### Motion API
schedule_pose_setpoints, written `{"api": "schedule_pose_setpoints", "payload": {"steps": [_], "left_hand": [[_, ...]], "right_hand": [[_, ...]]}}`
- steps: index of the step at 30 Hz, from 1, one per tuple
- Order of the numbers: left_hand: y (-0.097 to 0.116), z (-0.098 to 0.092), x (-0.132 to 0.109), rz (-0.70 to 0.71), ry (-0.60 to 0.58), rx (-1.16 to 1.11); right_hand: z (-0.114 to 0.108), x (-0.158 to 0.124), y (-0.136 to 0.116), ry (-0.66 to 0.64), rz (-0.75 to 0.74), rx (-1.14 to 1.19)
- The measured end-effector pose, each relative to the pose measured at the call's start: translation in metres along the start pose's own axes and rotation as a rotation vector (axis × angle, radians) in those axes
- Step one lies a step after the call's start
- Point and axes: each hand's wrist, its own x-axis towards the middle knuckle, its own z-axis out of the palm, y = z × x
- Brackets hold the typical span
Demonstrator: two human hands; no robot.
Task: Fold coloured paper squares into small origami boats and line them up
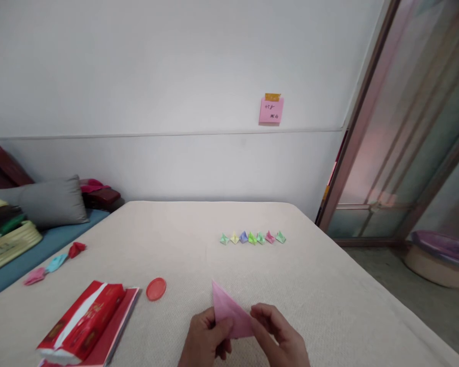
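Observation:
A sheet of pink origami paper (pixel 235 316), folded to a pointed triangle, is held up above the near part of the table. My left hand (pixel 206 336) pinches its left side, thumb across the front and fingers behind. At the right corner, the thumb and fingertips of my right hand (pixel 279 334) close on the paper's edge. Farther back stands a row of several small folded paper pieces (pixel 252 238) in green, yellow, blue and pink.
A red tissue pack (pixel 86 321) lies on a red book or folder (pixel 118 326) at left, with a red round disc (pixel 156 289) beside it. Crumpled pink, light blue (pixel 56 262) and red pieces line the left edge. A pink note (pixel 271 110) is taped on the wall.

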Motion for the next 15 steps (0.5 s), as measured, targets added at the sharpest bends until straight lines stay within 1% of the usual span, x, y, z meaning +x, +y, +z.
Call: {"api": "schedule_pose_setpoints", "payload": {"steps": [3, 5, 7, 9, 15], "left_hand": [[0.0061, 0.0019, -0.0025, 0.016, -0.010, 0.001], [0.0098, 0.0034, -0.0044, 0.009, -0.016, 0.002], [0.0117, 0.0046, -0.0056, 0.009, -0.020, 0.019], [0.0112, 0.0052, -0.0053, 0.012, -0.016, 0.052], [0.0026, 0.0062, -0.0019, 0.087, -0.004, 0.059]], "right_hand": [[-0.0001, -0.0024, 0.0041, 0.064, -0.313, -0.212], [0.0015, -0.0042, 0.0072, 0.125, -0.471, -0.344], [0.0043, -0.0057, 0.0093, 0.186, -0.524, -0.442], [0.0068, -0.0066, 0.0097, 0.204, -0.531, -0.491], [0.0056, -0.0093, 0.0008, 0.252, -0.590, -0.469]]}}
